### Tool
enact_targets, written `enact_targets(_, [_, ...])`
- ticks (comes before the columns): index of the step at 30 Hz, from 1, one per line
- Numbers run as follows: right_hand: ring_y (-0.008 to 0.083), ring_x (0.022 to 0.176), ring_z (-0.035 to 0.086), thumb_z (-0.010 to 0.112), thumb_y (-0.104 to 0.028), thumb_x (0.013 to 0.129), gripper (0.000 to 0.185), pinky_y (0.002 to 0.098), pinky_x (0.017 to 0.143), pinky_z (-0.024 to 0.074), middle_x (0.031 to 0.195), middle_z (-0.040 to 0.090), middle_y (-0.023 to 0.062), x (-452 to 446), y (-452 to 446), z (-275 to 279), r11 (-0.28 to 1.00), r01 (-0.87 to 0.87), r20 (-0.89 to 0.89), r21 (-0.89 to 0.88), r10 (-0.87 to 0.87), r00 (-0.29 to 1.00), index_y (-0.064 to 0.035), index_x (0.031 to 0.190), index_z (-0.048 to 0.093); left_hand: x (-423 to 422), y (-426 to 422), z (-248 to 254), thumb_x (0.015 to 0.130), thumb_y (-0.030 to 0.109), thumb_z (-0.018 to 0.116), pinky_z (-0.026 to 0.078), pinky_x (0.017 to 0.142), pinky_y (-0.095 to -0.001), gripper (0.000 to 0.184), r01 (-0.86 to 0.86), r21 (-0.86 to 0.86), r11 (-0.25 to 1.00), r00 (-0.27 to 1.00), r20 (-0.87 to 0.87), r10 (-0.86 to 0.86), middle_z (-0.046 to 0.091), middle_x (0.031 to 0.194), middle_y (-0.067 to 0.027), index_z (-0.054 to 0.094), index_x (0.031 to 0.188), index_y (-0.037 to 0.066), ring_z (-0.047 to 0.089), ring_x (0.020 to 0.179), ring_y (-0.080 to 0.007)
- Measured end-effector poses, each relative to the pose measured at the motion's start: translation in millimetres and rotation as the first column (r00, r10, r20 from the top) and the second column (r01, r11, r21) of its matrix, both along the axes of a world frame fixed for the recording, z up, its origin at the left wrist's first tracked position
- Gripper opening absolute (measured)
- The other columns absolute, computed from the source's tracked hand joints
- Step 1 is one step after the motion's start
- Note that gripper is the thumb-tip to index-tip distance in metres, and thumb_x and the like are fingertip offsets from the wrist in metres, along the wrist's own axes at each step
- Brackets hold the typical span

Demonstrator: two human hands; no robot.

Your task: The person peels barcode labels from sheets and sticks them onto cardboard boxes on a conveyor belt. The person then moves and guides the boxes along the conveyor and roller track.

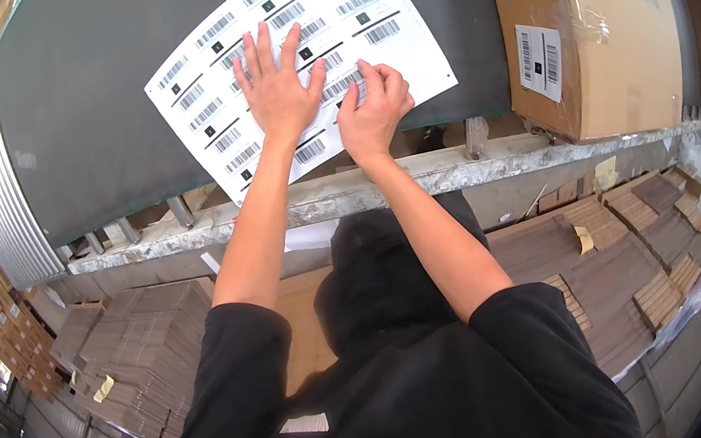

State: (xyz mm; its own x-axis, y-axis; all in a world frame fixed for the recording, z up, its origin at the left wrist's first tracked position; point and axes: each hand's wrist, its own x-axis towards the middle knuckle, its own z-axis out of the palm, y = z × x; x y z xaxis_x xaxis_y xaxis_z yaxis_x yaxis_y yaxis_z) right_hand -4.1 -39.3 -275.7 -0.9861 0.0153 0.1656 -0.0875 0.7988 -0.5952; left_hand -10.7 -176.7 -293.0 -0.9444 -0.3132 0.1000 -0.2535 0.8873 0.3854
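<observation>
A large white sheet of barcode labels (422, 59) lies slantwise on a dark green-grey belt surface (112, 69), its lower edge reaching past the belt's near side. My left hand (280, 93) rests flat on the middle of the sheet, fingers spread and holding nothing. Just to its right, my right hand (375, 110) touches the sheet with its fingers curled and the thumb near the index finger. Whatever may be between those fingertips is hidden.
A taped cardboard box (631, 70) bearing a barcode label (538, 62) stands on the belt at the right. A worn metal rail (455, 175) runs along the near edge. Flattened cardboard stacks (145, 342) stand below left, and more cardboard (605, 255) lies to the right.
</observation>
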Motion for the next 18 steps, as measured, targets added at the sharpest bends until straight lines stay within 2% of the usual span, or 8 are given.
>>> enact_targets(8, [0.0298, 0.12, 0.051, 0.071, -0.007, 0.083, 0.036, 0.0491, 0.106, 0.0312, 0.122, 0.056, 0.0096, -3.5, -6.4, 3.5, 0.995, 0.084, 0.05, -0.051, -0.082, 0.995, -0.007, 0.119, 0.069, -1.5, -1.0, -0.8, 0.094, 0.053, 0.064, 0.01, 0.129, -0.0576, 0.066, 0.009, 0.008, 1.0, 0.999, -0.042, -0.008, 0.032, 0.171, -0.0129, 0.054, 0.154, 0.028, 0.02, 0.161, -0.036])
enact_targets(14, [0.0308, 0.123, 0.049, 0.071, -0.007, 0.084, 0.041, 0.0496, 0.107, 0.0298, 0.125, 0.055, 0.0107, -2.5, -0.6, 1.1, 0.998, 0.035, 0.132, -0.043, -0.029, 0.991, -0.0079, 0.125, 0.065, -2.2, -2.5, -1.0, 0.094, 0.053, 0.065, 0.011, 0.128, -0.0589, 0.065, 0.015, 0.012, 1.0, 0.998, -0.058, -0.014, 0.033, 0.17, -0.0137, 0.056, 0.153, 0.027, 0.022, 0.16, -0.0372])
enact_targets(18, [0.03, 0.122, 0.049, 0.071, -0.008, 0.085, 0.043, 0.0491, 0.106, 0.03, 0.125, 0.055, 0.01, -2.0, -1.3, 1.6, 0.987, 0.079, 0.11, -0.137, -0.065, 0.992, -0.008, 0.127, 0.065, -0.5, -3.1, -2.0, 0.094, 0.052, 0.066, 0.012, 0.128, -0.0589, 0.065, 0.019, 0.0, 1.0, 0.998, -0.063, -0.019, 0.034, 0.17, -0.0135, 0.056, 0.153, 0.027, 0.024, 0.159, -0.0374])
